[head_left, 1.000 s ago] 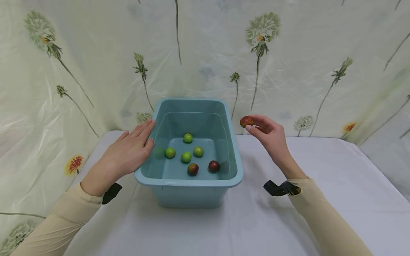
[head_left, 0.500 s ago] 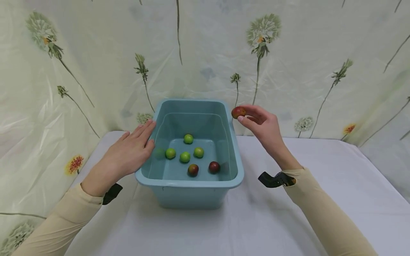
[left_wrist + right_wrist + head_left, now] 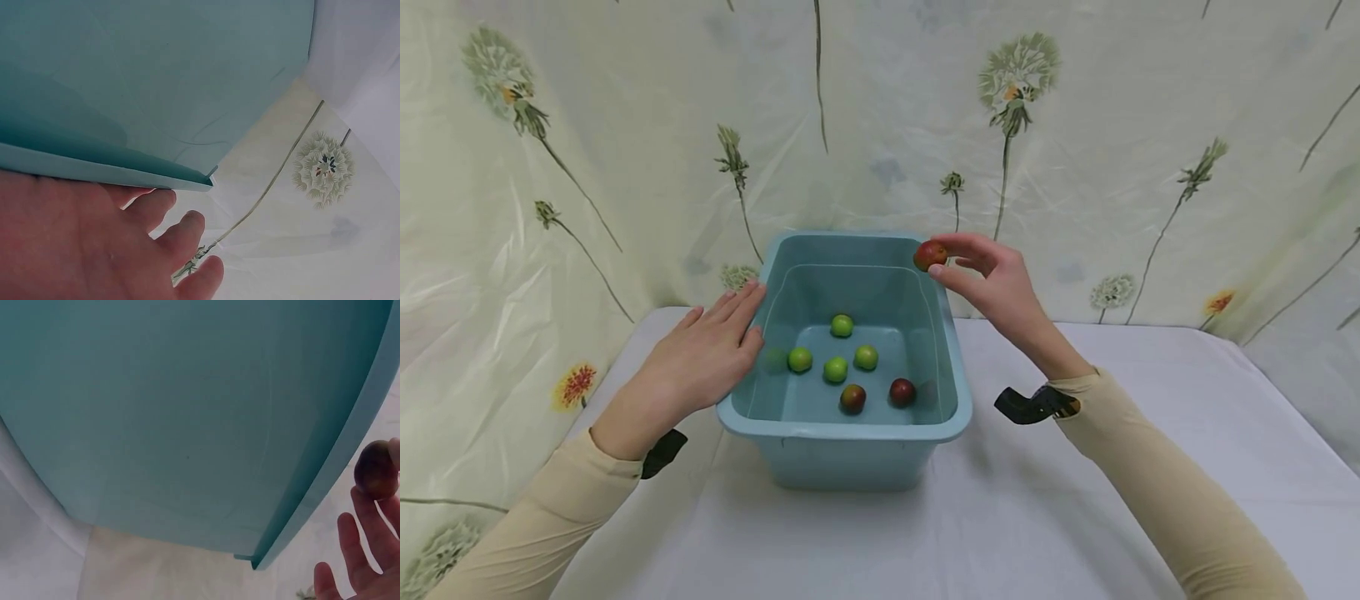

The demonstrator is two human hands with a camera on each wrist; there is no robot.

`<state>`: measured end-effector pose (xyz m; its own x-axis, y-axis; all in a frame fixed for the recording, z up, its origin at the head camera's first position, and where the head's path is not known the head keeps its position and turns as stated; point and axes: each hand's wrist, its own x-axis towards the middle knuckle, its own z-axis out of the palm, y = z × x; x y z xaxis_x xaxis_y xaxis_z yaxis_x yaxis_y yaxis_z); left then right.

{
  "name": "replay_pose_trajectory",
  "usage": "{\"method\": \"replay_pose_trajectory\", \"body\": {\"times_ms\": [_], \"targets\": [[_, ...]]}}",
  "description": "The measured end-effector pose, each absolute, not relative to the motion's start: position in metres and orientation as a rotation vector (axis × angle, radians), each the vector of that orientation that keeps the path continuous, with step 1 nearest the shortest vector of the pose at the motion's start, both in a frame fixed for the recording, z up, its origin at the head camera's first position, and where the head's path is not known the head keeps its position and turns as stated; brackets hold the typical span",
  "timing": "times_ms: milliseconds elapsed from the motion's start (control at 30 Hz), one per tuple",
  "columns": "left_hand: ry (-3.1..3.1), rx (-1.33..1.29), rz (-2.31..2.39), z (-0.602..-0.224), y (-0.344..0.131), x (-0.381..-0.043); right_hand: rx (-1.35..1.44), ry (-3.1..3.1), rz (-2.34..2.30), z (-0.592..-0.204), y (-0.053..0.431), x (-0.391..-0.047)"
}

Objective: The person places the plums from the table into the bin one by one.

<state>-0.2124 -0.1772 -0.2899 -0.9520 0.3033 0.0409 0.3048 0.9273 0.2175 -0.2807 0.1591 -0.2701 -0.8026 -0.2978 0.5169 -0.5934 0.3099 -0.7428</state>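
Observation:
Between the thumb and fingertips of my right hand (image 3: 988, 275) is a red plum (image 3: 930, 256) with a small greenish patch. That hand is over the far right rim of a light blue plastic tub (image 3: 850, 430), and in the right wrist view the plum (image 3: 377, 470) shows beside the rim. My left hand (image 3: 703, 354) lies along the tub's left rim with its fingers straight; the left wrist view has the fingers just under the rim's edge. On the tub's floor sit several green fruits (image 3: 836, 369), a red-green plum (image 3: 852, 398) and a dark red one (image 3: 902, 392).
The tub stands on a table with a white cloth (image 3: 1075, 500). Behind it hangs a pale curtain (image 3: 880, 108) printed with dandelions, close to the table's back edge. Black wrist straps (image 3: 1030, 405) show at the sleeves.
My right hand has moved left and upward with the plum, from beside the tub to over its right rim. The left hand has stayed at the left rim.

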Motion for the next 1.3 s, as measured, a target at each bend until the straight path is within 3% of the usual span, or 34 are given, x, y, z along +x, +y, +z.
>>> {"method": "replay_pose_trajectory", "body": {"times_ms": [333,633,1300], "targets": [[-3.073,-0.48,-0.363,-0.29,-0.177,-0.212,0.907,-2.38,1.392,-0.263,0.145,-0.286],[-3.083,-0.471,-0.375,-0.29,-0.177,-0.213,1.03,-2.468,1.28,-0.279,0.141,-0.317],[-3.068,-0.518,-0.358,-0.292,-0.178,-0.214,1.123,-2.716,1.014,-0.288,0.118,-0.318]]}}
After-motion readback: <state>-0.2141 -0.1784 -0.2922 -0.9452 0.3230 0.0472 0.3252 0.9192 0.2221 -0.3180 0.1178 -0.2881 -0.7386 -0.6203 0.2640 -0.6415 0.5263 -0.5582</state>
